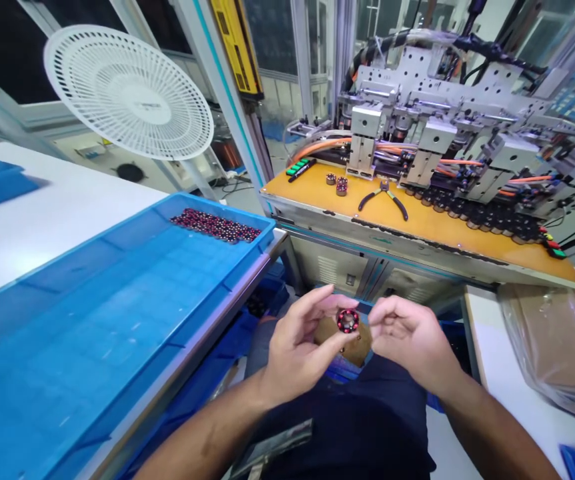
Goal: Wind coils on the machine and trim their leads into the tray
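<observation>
My left hand [300, 340] holds a small black ring-shaped part with red spots [347, 321] between thumb and fingertips, in front of my lap. Its round opening faces me. Just to the right is my right hand [407, 337], its fingers curled in toward the thumb and slightly apart from the ring. Whether a tiny thing sits in that pinch is hidden. Below the hands, a blue bin [343, 372] with brownish contents shows partly between my legs. Many similar red-and-black ring parts [215, 225] lie packed at the far end of a big blue tray [117, 287] on my left.
An orange-topped machine bench [317, 193] stands ahead, carrying pliers [383, 200], a few ring parts [341, 185] and a row of dark cylindrical parts [487, 217]. A white fan [132, 93] rises behind the tray. Plastic-wrapped cardboard [552, 340] lies at right.
</observation>
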Action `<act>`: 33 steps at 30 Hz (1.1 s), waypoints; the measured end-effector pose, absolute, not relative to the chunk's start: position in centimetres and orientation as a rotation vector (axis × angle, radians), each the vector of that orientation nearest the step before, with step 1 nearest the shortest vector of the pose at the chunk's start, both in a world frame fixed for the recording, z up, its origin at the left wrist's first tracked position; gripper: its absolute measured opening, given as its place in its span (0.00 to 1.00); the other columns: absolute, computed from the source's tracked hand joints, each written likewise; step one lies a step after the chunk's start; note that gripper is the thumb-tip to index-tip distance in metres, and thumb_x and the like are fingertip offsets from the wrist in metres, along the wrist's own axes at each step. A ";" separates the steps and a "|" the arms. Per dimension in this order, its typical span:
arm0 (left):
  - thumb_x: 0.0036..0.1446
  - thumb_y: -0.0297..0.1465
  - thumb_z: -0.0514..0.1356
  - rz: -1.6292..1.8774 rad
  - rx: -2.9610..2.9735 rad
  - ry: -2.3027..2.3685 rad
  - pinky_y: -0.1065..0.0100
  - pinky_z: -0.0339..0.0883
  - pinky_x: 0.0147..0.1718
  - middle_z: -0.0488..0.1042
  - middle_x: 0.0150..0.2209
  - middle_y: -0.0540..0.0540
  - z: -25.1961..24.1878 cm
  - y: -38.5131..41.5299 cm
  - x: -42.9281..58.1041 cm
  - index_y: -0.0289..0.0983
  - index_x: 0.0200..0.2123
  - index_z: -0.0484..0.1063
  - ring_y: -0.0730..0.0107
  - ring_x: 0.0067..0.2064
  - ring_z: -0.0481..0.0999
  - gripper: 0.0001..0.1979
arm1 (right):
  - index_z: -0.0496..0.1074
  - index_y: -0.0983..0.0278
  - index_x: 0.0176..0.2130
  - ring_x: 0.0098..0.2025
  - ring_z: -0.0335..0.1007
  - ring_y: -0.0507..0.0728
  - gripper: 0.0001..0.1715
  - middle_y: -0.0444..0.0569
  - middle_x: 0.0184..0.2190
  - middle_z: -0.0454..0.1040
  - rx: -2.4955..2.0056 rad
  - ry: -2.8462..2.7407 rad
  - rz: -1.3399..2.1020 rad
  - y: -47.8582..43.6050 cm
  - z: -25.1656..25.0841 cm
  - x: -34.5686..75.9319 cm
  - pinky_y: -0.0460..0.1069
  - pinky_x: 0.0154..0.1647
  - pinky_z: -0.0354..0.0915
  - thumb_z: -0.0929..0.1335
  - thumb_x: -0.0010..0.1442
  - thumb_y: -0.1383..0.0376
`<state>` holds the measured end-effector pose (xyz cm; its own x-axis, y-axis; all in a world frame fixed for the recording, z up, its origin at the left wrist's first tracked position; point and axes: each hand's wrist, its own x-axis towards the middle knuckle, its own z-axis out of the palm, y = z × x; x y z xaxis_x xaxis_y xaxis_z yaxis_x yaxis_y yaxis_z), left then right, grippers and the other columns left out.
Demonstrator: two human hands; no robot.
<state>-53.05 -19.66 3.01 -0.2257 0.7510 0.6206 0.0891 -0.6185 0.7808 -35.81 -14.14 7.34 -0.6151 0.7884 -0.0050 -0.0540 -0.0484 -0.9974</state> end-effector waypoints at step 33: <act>0.50 0.27 0.71 1.440 1.232 0.819 0.70 0.76 0.37 0.75 0.43 0.40 3.2 -20.3 -52.7 0.38 0.43 0.80 0.68 0.40 0.78 0.14 | 0.68 0.64 0.29 0.29 0.61 0.50 0.16 0.43 0.27 0.67 -0.965 -1.722 1.706 -15.2 6.9 -34.5 0.46 0.31 0.59 0.69 0.62 0.57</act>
<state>-52.72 -20.34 3.17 0.0509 0.9631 0.2642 -0.2647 -0.2421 0.9334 -34.52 -15.22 6.86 -0.6070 0.7863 -0.1150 0.1222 -0.0506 -0.9912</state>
